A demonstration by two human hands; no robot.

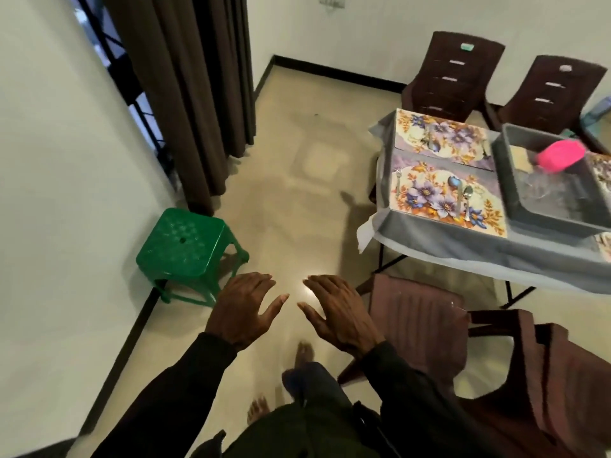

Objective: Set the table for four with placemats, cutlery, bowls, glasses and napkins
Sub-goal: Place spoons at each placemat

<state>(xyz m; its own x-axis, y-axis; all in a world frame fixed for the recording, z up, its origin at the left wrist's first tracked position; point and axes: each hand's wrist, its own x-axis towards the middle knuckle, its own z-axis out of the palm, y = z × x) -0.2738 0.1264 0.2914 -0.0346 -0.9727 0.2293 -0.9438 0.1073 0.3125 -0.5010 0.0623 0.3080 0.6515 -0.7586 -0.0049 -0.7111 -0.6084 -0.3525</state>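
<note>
The left hand (246, 309) and right hand (337, 312) are hovering empty, fingers (261, 281) spread — the grey tub (507, 175) is sitting rightward, nearer the right hand.

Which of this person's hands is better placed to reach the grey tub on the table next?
The right hand, probably. Both are open and empty over the floor, but the table and its grey tub lie on the person's right; the left hand would have to cross the body.

A: What sort of place is this?
B: A home dining room: cloth-covered counter (463, 246) with floral placemats (429, 193), brown plastic chairs (456, 71) around it, a long curtain (185, 77), a green stool (182, 242).
</note>
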